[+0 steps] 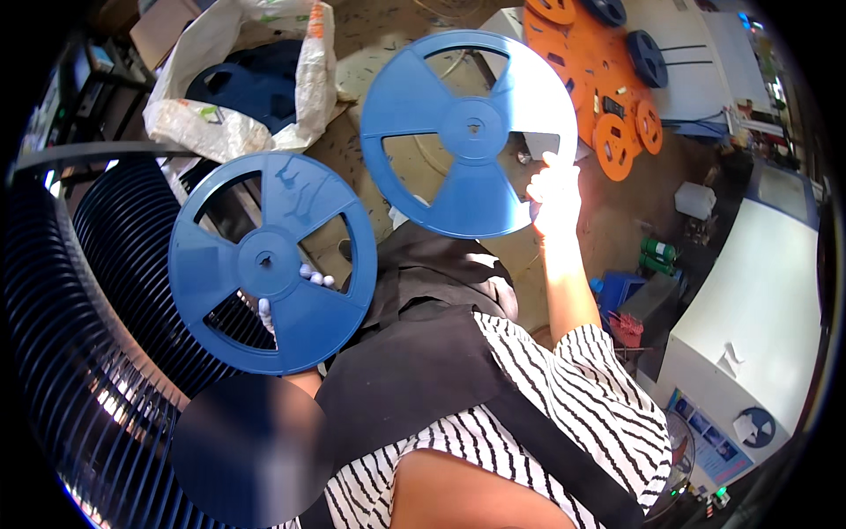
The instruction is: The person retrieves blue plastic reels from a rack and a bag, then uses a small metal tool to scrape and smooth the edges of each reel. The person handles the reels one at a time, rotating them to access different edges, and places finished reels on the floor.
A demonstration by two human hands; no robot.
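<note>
right hand grips one blue disc; left hand, mostly hidden, apparently holds a second disc; neither set down.

The left flanged reel and right flanged reel look like smooth, hard plastic with a satin sheen, the right one glaring white under light. The sack appears to be crinkled, slightly shiny plastic. The apron is matt cloth, the striped shirt soft, creased fabric.
</note>
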